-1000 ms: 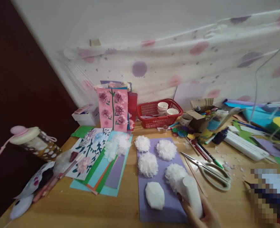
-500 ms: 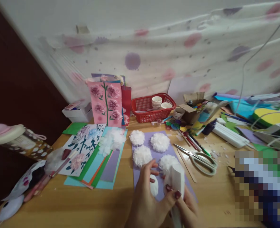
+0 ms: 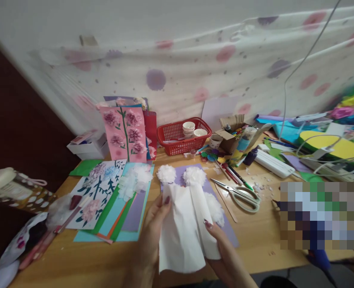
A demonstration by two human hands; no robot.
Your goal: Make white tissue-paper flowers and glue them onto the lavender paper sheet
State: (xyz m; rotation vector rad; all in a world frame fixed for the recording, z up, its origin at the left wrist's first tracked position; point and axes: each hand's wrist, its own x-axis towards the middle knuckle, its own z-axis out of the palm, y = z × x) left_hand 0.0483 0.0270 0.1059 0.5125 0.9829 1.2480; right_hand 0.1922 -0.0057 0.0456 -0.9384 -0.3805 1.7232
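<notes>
A white tissue (image 3: 179, 232), partly unfolded with a folded strip along its right side, hangs between my two hands. My left hand (image 3: 153, 218) pinches its left edge, the thumb on top near the upper corner. Along the right edge, my right hand (image 3: 225, 245) grips the folded part with the thumb in front and the other fingers behind. Beneath lies a purple sheet (image 3: 230, 237) bearing fluffy white paper flowers (image 3: 194, 176), including one at the upper left (image 3: 166, 174) and one at the right (image 3: 215, 210). The tissue covers the sheet's lower left part.
Scissors (image 3: 238, 196) and a wooden stick (image 3: 228, 204) lie right of the sheet. Coloured papers (image 3: 148, 196) with white tissue pieces (image 3: 135, 180) are on the left. Behind stand a red basket (image 3: 179, 149) and a pink flower picture (image 3: 112, 150). A blue glue gun (image 3: 319, 258) is at right, partly pixelated.
The narrow folded tissue has been spread into a wider sheet. My hands have moved apart, the left one to the left. The camera view has turned slightly right.
</notes>
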